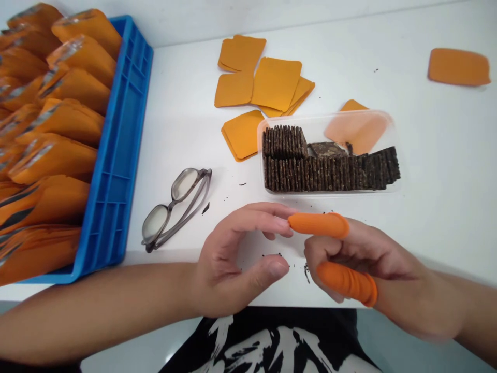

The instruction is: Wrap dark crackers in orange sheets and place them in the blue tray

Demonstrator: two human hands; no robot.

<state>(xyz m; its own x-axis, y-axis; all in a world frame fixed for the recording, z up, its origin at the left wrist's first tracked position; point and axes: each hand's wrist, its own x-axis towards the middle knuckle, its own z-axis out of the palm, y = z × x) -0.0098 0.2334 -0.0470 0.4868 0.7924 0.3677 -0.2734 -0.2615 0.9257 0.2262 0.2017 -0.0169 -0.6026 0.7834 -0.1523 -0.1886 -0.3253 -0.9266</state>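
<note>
My left hand is over the near part of the white table, thumb and fingers spread apart with nothing between them. My right hand wears an orange finger cot on its index finger and another finger cot on its thumb. The right index finger is stretched out, its tip meeting my left fingertips, while the other right fingers curl in. Just beyond both hands is a clear plastic container with rows of thin dark brown pressed squares standing on edge.
Orange square packets lie in loose piles behind the container, and a single orange packet lies far right. Folded eyeglasses rest left of my hands. A blue crate full of orange pouches stands left. Dark crumbs dot the table.
</note>
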